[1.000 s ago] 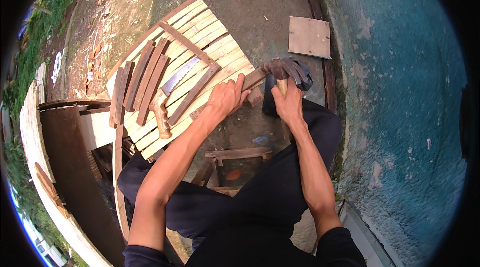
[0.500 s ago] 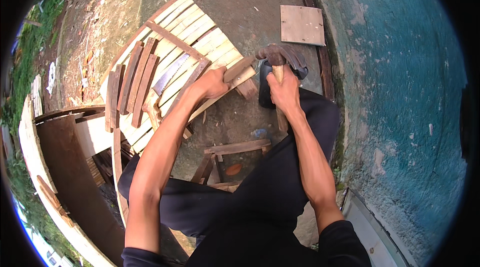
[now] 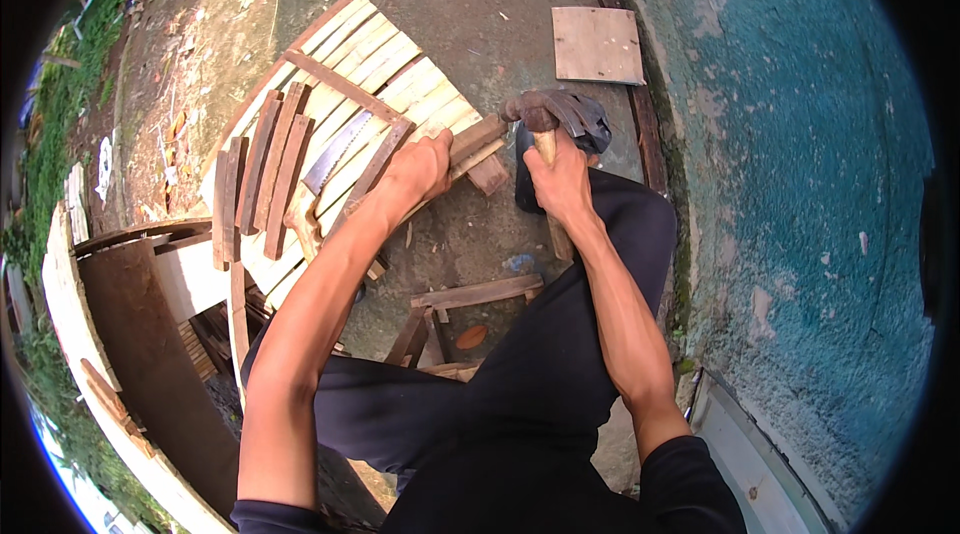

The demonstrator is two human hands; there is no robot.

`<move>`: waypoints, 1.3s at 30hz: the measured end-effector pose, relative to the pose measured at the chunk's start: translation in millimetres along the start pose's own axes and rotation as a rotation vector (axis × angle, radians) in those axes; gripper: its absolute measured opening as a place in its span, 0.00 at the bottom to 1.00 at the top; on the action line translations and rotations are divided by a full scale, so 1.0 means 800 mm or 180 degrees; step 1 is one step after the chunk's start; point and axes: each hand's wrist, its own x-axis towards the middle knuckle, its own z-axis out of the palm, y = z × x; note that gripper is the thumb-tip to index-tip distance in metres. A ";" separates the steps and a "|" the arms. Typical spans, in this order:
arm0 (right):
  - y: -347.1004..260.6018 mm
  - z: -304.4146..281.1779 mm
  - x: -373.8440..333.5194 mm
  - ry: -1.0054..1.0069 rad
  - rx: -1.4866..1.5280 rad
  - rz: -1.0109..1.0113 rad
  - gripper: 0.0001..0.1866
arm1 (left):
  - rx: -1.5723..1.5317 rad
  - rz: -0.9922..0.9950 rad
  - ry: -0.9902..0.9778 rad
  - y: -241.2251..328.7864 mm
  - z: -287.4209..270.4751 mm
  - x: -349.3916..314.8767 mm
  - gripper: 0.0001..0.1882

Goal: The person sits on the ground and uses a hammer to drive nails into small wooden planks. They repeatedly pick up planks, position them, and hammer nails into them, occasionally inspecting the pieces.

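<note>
My left hand (image 3: 422,166) is closed around a brown wooden strip (image 3: 478,138), part of a joined frame of strips that lies over a pale slatted panel (image 3: 400,84). In my right hand (image 3: 562,180) is a claw hammer (image 3: 541,117), gripped by its wooden handle below the head. The hammer's face is at the far right end of the strip; whether they touch I cannot tell. A handsaw (image 3: 338,149) with a wooden handle rests on the panel, left of my left hand. Several loose brown strips (image 3: 262,159) lie side by side farther left.
A small wooden frame (image 3: 478,292) stands on the concrete between my legs. A square board (image 3: 597,46) lies ahead by the blue-green wall (image 3: 780,184), which runs along my right. At lower left is a large curved wooden piece (image 3: 130,354).
The hammer head has shifted slightly left and down, nearer the strip's end. Both hands keep their grips, and the whole view has moved a little.
</note>
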 end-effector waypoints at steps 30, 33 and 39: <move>-0.135 -0.047 0.111 -0.2095 -0.0922 0.1642 0.22 | -0.0148 -0.0073 0.0236 -0.005 0.035 -0.004 0.16; -0.136 -0.052 0.113 -0.1704 -0.0745 0.1500 0.23 | -0.0112 -0.0049 0.0204 -0.004 0.039 -0.004 0.16; -0.122 -0.045 0.107 -0.2138 -0.0925 0.1809 0.22 | -0.0122 -0.0104 0.0266 -0.006 0.038 0.001 0.16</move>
